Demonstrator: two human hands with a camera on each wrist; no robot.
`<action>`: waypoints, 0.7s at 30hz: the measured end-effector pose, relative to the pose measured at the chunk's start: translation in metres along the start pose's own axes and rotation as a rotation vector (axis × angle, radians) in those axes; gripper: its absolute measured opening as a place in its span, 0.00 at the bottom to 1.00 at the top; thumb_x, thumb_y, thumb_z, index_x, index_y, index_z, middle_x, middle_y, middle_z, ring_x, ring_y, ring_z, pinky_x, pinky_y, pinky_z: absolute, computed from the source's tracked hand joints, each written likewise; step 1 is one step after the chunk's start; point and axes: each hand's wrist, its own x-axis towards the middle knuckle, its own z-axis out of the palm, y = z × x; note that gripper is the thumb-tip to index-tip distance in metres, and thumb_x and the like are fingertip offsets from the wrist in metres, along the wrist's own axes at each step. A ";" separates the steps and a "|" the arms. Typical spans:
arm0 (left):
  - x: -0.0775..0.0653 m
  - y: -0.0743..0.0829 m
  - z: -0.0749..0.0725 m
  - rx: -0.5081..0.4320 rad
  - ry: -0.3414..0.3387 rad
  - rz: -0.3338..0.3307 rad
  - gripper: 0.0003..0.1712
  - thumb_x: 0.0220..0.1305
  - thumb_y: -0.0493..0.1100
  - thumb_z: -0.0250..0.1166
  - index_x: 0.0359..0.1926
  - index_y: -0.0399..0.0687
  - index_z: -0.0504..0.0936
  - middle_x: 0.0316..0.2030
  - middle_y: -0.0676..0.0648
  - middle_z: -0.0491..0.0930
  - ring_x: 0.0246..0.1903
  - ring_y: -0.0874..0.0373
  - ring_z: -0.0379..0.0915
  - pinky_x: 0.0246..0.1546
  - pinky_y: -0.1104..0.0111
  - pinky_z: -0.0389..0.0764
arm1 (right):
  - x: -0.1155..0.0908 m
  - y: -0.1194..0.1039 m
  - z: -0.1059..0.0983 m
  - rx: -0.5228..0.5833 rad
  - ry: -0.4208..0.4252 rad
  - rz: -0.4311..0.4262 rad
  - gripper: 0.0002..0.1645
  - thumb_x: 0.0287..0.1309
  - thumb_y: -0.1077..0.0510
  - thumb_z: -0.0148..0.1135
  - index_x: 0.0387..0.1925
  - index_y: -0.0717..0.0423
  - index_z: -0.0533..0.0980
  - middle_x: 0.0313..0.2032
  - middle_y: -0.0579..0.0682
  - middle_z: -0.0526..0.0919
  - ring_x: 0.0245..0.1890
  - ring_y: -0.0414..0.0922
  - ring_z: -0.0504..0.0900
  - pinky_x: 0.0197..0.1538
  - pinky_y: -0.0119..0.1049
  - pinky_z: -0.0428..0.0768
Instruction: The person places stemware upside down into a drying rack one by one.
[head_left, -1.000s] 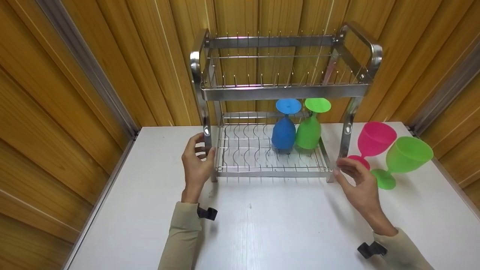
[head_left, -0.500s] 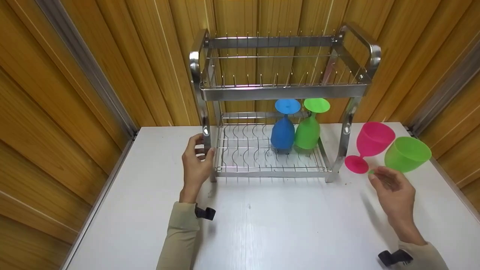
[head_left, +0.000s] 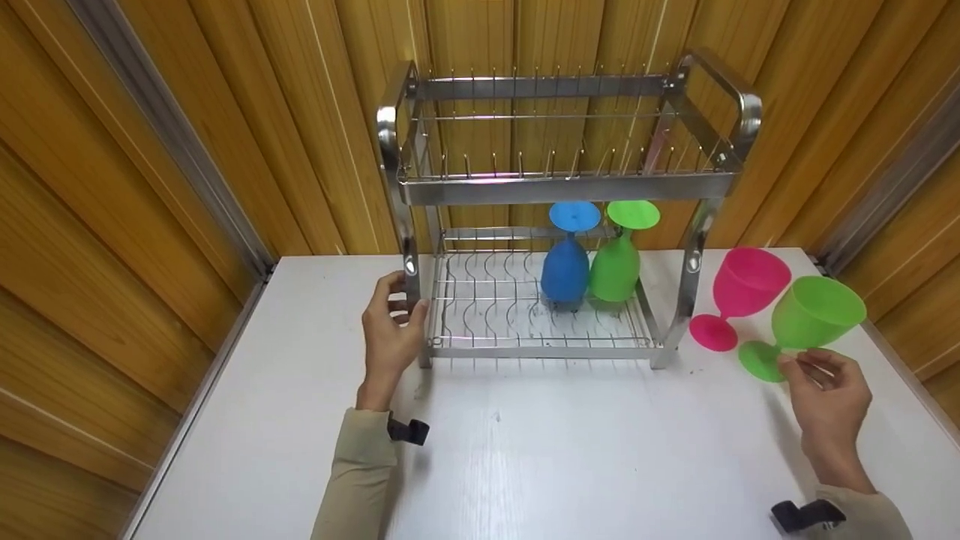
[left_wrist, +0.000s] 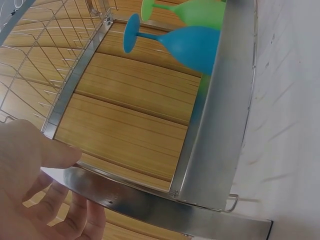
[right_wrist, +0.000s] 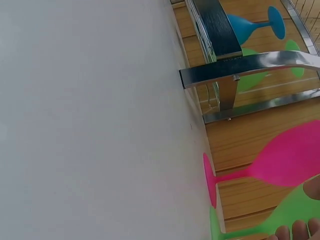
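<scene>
Fingers (left_wrist: pixel 94 216) on glossy metal rack (head_left: pixel 562 189), stemmed goblets (head_left: pixel 817 322)

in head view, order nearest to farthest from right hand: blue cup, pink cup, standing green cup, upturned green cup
1. Standing green cup: beside the right hand
2. Pink cup: left of that
3. Upturned green cup: in the rack
4. Blue cup: rack, farther left

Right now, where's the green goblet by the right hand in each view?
Head: green goblet at far right, next to the right hand.
Left wrist: not in it; the other green goblet, at top right, is the overturned one on the metal rack.
Right wrist: green goblet at bottom right, partly covered by fingers.
Shared landmark: the metal rack.
</scene>
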 end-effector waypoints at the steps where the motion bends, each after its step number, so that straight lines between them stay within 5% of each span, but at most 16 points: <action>1: 0.000 0.000 0.000 -0.001 0.003 0.005 0.27 0.68 0.32 0.70 0.66 0.43 0.77 0.53 0.40 0.84 0.43 0.47 0.86 0.45 0.53 0.90 | 0.003 0.001 -0.001 -0.003 -0.003 0.017 0.20 0.63 0.66 0.73 0.52 0.48 0.76 0.47 0.40 0.78 0.46 0.32 0.80 0.42 0.15 0.83; 6: 0.000 0.000 0.000 -0.003 0.002 0.015 0.27 0.68 0.31 0.69 0.66 0.43 0.77 0.52 0.40 0.84 0.43 0.47 0.86 0.44 0.56 0.90 | 0.015 0.006 -0.005 -0.039 -0.023 0.087 0.23 0.65 0.62 0.74 0.53 0.43 0.73 0.49 0.38 0.76 0.45 0.30 0.79 0.41 0.15 0.82; 21: 0.001 -0.001 0.002 -0.008 0.011 0.020 0.27 0.66 0.29 0.70 0.65 0.41 0.77 0.52 0.39 0.84 0.43 0.46 0.86 0.44 0.55 0.91 | 0.050 0.015 -0.002 -0.364 -0.146 0.105 0.24 0.69 0.49 0.72 0.58 0.36 0.68 0.50 0.32 0.71 0.48 0.28 0.72 0.49 0.14 0.76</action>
